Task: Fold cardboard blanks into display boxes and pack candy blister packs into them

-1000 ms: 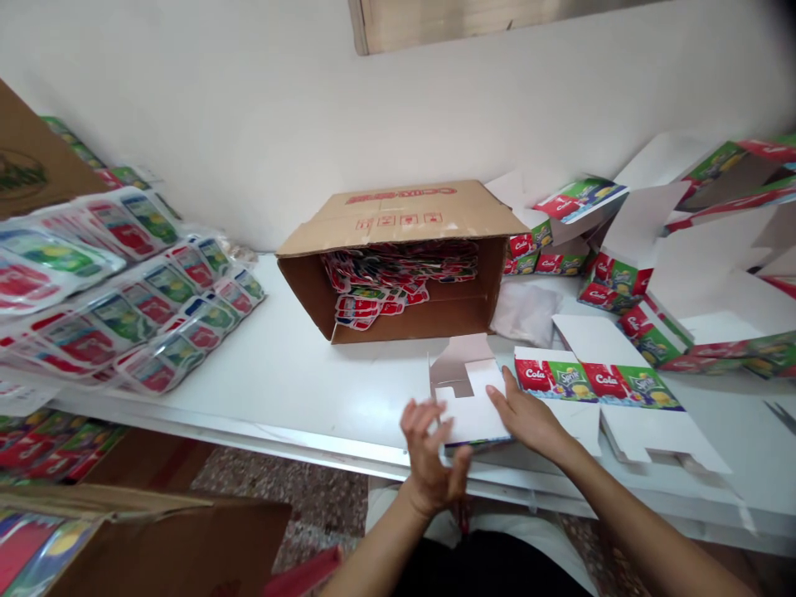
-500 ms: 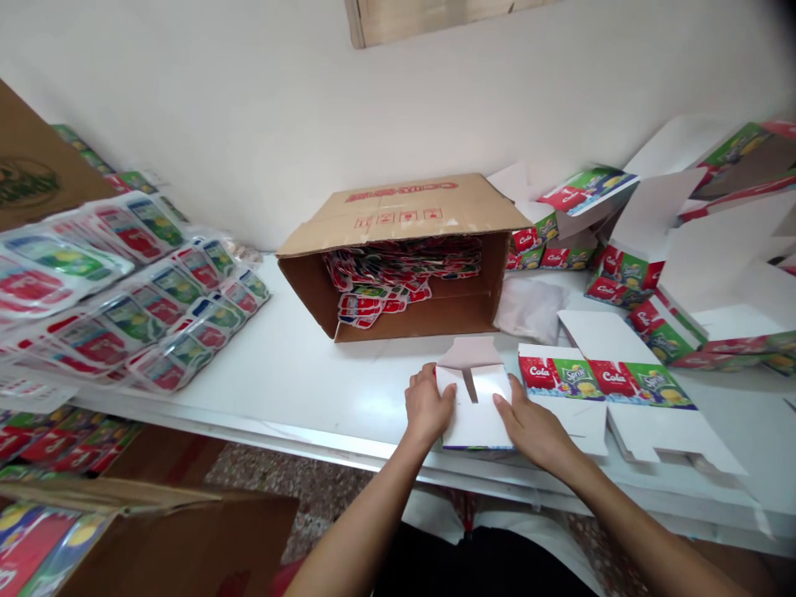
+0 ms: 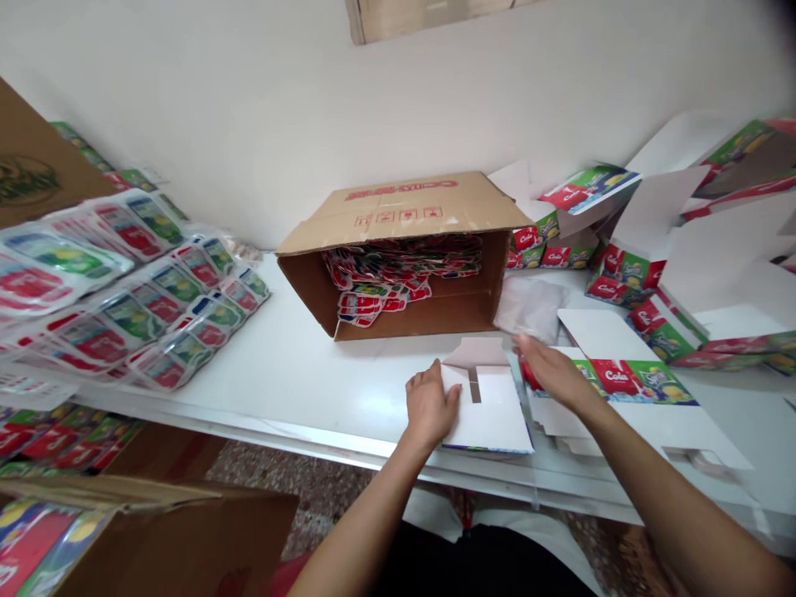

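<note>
Left hand (image 3: 430, 406) gripped the white-faced carton (image 3: 488, 423), fingers bent along its left edge, thumb on the panel. Carton lay flat near the front of the counter (image 3: 311, 390), slot showing, far flap open; I'd call it mid-fold. Right hand (image 3: 553, 375) was over the Cola/Sprite carton blanks (image 3: 625, 381) just right of it; fingers blurred, couldn't tell if pinching. Next move, my guess, called for a steady left hold.

Counter, left to right: plastic-wrapped packs (image 3: 149, 307), cardboard box (image 3: 404, 207) on its side with loose printed packs (image 3: 398, 257) inside, plastic bag (image 3: 528, 308), erected Cola/Sprite boxes (image 3: 622, 274). White wall (image 3: 249, 99) behind, speckled floor (image 3: 317, 518) below.
</note>
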### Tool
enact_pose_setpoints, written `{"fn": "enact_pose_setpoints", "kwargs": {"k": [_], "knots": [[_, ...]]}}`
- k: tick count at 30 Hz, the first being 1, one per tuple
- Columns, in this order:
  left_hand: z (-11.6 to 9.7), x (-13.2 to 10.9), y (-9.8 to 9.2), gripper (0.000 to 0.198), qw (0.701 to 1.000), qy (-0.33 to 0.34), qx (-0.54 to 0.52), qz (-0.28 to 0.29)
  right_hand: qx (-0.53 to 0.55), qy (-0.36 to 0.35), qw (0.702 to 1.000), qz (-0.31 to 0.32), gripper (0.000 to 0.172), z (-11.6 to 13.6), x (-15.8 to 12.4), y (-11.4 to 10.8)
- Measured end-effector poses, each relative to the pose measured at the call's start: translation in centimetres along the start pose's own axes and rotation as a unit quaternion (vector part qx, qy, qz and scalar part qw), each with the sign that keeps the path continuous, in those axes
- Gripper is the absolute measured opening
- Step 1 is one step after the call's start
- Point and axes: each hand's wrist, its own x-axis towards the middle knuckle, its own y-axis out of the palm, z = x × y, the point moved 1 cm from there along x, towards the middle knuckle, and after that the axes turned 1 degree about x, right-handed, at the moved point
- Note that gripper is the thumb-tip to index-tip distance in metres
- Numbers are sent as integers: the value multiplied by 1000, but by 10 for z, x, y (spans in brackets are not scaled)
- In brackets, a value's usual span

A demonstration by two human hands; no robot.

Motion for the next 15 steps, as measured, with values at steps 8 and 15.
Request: {"fn": "enact_pose_setpoints", "kwargs": {"k": [8, 15], "knots": [[20, -16, 1, 63, 981, -16, -191, 29, 7, -126, 964, 235, 64, 18, 12, 17], [19, -54, 11, 108, 964, 20, -262, 39, -205, -197, 948, 144, 60, 22, -6, 34]]}}
